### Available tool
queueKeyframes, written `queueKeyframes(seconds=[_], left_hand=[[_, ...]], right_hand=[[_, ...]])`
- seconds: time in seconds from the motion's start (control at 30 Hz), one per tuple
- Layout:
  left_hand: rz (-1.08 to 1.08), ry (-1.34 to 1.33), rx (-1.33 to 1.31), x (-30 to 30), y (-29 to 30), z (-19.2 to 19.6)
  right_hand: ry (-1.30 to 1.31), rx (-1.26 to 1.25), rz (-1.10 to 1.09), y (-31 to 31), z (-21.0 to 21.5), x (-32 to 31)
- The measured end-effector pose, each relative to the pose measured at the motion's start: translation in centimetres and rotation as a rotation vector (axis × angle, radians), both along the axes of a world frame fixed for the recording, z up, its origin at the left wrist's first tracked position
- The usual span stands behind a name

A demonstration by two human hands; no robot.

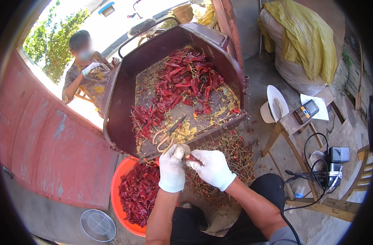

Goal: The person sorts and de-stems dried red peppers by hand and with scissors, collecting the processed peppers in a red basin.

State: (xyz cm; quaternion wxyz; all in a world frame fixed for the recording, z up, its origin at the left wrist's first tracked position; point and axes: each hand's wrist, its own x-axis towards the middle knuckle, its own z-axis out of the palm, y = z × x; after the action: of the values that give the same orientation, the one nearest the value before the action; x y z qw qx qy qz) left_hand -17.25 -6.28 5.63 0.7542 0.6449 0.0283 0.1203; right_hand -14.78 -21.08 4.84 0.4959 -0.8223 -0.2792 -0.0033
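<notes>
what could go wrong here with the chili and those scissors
The scissors lie loose on the cart bed just above the gloved left hand and right hand, so a reach for more chilies could snag the blades. The chili is held over the gap between the cart and the orange tub, so it may drop onto the stem litter instead.

Two gloved hands [172,167], one orange basin [115,188], perhaps two scissors [170,132].
</notes>
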Motion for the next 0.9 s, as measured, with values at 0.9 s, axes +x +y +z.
queueKeyframes(seconds=[0.9], left_hand=[[0.056, 0.127, 1.755, 20.3, -3.7, -5.4]], right_hand=[[0.421, 0.437, 0.070, -1.4, -0.1, 1.2]])
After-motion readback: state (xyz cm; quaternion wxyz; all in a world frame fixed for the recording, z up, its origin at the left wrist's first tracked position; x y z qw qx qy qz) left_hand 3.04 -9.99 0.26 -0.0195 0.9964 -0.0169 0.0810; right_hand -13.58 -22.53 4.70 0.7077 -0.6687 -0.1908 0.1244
